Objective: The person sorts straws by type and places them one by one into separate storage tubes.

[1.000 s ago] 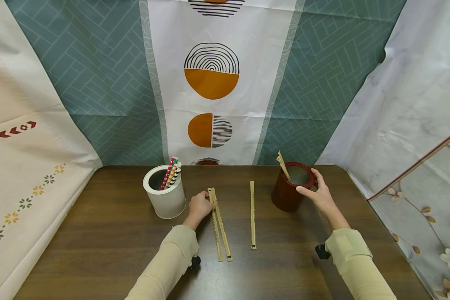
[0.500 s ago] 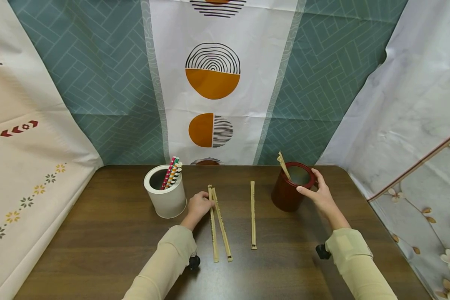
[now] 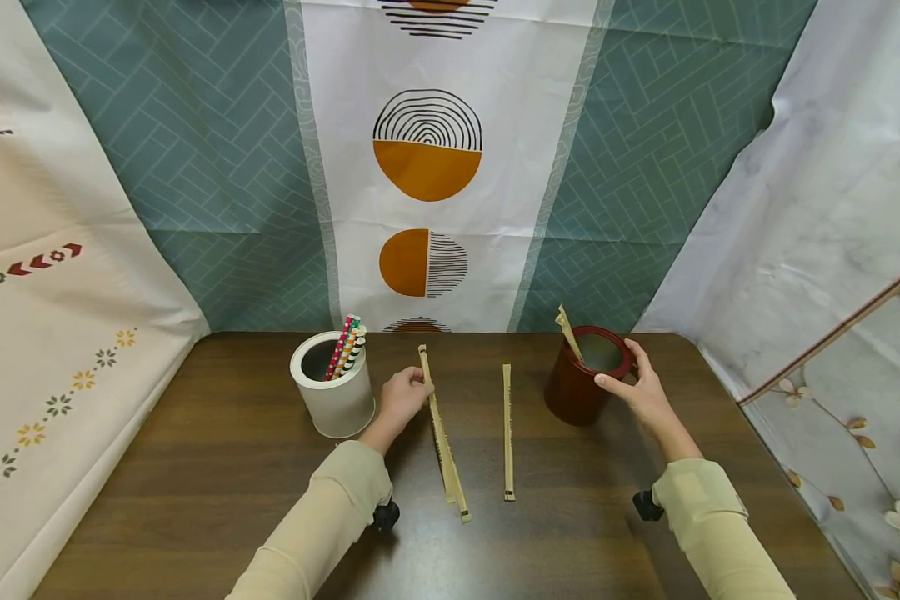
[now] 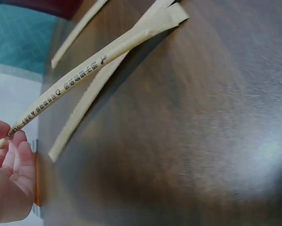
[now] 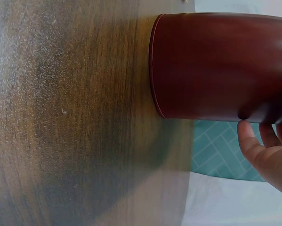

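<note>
My left hand point(image 3: 403, 397) pinches a paper-wrapped straw point(image 4: 82, 73) near one end, between thumb and fingertips. The wrapper is tan with dark print. Its far end slants down over a second wrapped straw point(image 4: 77, 115) lying on the table; the two overlap in the head view. On the right, my right hand point(image 3: 640, 392) grips a dark red cup point(image 3: 570, 396) near the rim, thumb in front and fingers at the far side. The cup stands upright with one wrapped straw point(image 3: 567, 335) leaning out of it. Another wrapped straw point(image 3: 508, 433) lies between the hands.
A white canister point(image 3: 337, 408) holding several patterned straws point(image 3: 345, 350) stands just left of my left hand. The wooden table point(image 3: 195, 467) ends at a hanging cloth point(image 3: 232, 275) behind both containers. More cloth rises along both sides.
My left hand has taken hold of one wrapped straw and moved it up and away, its near end crossing over the neighbouring straw. The right hand stays on the cup.
</note>
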{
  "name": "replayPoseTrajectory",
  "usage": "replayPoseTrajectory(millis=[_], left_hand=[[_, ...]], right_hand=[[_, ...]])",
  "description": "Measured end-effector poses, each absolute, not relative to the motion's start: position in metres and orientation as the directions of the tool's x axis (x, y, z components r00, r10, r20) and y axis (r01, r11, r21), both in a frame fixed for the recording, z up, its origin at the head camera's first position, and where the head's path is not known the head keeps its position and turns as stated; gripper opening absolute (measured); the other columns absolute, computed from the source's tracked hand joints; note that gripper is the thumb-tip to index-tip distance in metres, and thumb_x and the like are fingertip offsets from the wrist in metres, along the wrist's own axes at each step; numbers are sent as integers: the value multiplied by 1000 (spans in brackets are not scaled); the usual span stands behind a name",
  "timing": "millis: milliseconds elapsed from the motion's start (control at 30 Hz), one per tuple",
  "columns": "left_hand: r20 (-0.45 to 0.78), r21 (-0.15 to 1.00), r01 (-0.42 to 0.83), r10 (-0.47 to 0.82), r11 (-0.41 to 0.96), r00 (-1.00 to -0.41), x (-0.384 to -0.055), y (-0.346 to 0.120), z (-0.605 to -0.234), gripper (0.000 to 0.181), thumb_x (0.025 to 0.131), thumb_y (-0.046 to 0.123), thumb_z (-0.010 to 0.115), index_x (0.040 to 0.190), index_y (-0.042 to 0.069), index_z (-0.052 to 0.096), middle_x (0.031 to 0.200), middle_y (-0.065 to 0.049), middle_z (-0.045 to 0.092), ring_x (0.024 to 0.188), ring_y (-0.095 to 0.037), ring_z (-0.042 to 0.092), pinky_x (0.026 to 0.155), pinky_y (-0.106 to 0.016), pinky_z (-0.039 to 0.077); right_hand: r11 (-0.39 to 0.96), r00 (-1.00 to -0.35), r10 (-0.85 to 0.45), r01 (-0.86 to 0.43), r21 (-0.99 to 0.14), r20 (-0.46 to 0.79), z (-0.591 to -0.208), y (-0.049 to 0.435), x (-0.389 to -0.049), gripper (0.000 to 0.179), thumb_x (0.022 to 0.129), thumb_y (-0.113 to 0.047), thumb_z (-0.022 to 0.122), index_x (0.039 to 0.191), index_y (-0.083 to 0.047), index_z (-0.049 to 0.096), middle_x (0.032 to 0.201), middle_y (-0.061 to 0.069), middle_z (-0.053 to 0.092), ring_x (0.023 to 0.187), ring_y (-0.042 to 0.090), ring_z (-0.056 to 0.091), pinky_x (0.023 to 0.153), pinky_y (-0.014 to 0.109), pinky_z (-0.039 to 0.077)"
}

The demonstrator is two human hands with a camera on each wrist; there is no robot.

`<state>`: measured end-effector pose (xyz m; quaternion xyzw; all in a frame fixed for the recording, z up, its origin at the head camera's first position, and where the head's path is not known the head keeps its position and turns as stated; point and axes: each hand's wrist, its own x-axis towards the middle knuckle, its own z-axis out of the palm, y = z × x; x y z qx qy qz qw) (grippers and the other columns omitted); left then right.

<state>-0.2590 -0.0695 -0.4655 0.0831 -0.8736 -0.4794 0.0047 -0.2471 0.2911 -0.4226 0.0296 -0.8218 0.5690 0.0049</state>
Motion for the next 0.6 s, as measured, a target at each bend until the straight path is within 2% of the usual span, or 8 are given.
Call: replayPoseTrajectory(millis=[167, 267, 500, 600], left_hand=[[-56, 882, -114, -138, 457, -989, -263, -65, -450, 20, 82, 16, 56, 97, 4, 63, 64, -4, 63, 53, -14, 59, 48, -21, 45], [-55, 908, -104, -131, 406, -990, -266, -62, -442, 20, 84, 17, 55, 96, 3, 62, 67, -6, 63, 52, -11, 57, 54, -27, 51], [-36, 934, -78, -124, 350, -992, -269, -56, -424, 20, 86, 21, 53, 94, 5, 63, 66, -2, 60, 53, -12, 58, 52, -24, 49], [-35, 956, -66, -109, 287, -993, -269, -52, -418, 18, 85, 19, 55, 91, 4, 63, 65, -3, 60, 50, -6, 54, 53, -25, 49]], right_hand=[[353, -998, -40, -52, -934, 41, -423, 291, -247, 82, 84, -18, 60, 143, -13, 3, 141, 17, 20, 124, 29, 27, 76, 7, 35], [353, -998, -39, -53, -934, 42, -424, 292, -248, 82, 84, -18, 60, 143, -13, 3, 140, 17, 21, 123, 28, 27, 76, 7, 36], [359, -998, -37, -62, -931, 53, -425, 292, -249, 81, 83, -18, 60, 142, -12, 4, 139, 16, 23, 120, 25, 29, 76, 7, 36], [360, -998, -34, -61, -931, 52, -426, 293, -249, 81, 83, -18, 60, 142, -12, 4, 139, 16, 23, 120, 24, 29, 75, 7, 36]])
